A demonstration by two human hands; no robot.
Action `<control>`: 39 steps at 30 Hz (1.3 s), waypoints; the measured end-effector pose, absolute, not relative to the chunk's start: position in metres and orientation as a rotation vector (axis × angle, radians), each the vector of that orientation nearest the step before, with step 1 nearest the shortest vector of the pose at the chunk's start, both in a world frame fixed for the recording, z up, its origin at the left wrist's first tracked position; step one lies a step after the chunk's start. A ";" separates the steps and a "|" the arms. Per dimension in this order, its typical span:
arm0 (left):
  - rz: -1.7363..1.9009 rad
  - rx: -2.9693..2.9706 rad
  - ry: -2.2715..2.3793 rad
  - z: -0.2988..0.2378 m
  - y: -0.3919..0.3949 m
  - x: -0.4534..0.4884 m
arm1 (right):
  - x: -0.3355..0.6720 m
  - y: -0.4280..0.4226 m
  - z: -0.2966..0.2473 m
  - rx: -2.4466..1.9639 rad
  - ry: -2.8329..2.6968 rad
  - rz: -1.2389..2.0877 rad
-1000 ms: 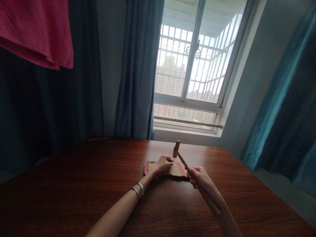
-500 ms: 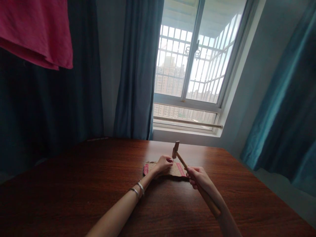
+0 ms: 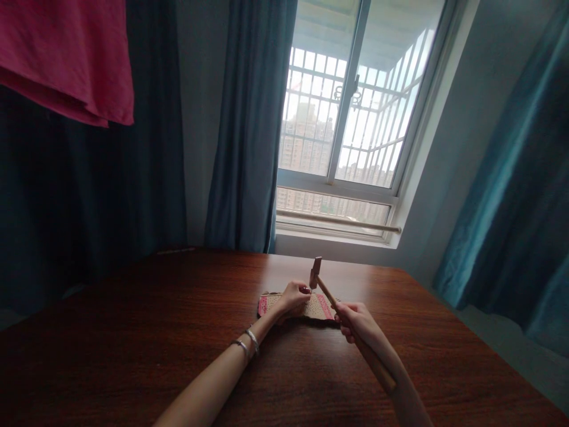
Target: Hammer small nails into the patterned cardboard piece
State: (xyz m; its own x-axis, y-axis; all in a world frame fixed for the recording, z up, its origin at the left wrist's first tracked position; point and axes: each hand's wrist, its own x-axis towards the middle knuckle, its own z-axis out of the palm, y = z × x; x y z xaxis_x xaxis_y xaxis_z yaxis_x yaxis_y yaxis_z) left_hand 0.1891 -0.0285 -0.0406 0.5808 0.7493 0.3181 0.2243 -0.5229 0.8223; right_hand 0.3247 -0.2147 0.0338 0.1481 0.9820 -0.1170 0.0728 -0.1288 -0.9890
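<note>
My right hand [image 3: 358, 320] is wrapped round the wooden handle of a hammer [image 3: 326, 290]. The handle's end runs back along my forearm, and the head is up at the far end. My left hand [image 3: 294, 296] has its fingertips pinched on a thin nail [image 3: 311, 291], mostly hidden by the fingers. Directly over the nail is the hammer's head, very close to it; whether they touch I cannot tell. Under both lies a flat patterned piece [image 3: 274, 302], beige with dots, pink bands and a dark ragged edge. My left wrist wears silvery bangles.
A reddish-brown wooden table [image 3: 186, 332] spreads around the piece. Behind it are a barred window [image 3: 342, 142] and blue curtains [image 3: 246, 130] [image 3: 502, 172]. Pink cloth [image 3: 75, 59] hangs at the upper left.
The hammer's head has dropped slightly toward the nail. My left hand stays in place with its pinch, and the patterned piece has not visibly shifted.
</note>
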 end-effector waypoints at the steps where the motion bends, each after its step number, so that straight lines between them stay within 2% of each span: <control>1: 0.871 2.031 0.772 -0.040 -0.028 0.189 | 0.325 -0.214 0.033 -1.418 -1.099 1.154; 39: 0.933 2.059 0.774 -0.041 -0.031 0.188 | 0.324 -0.215 0.034 -1.408 -1.071 1.128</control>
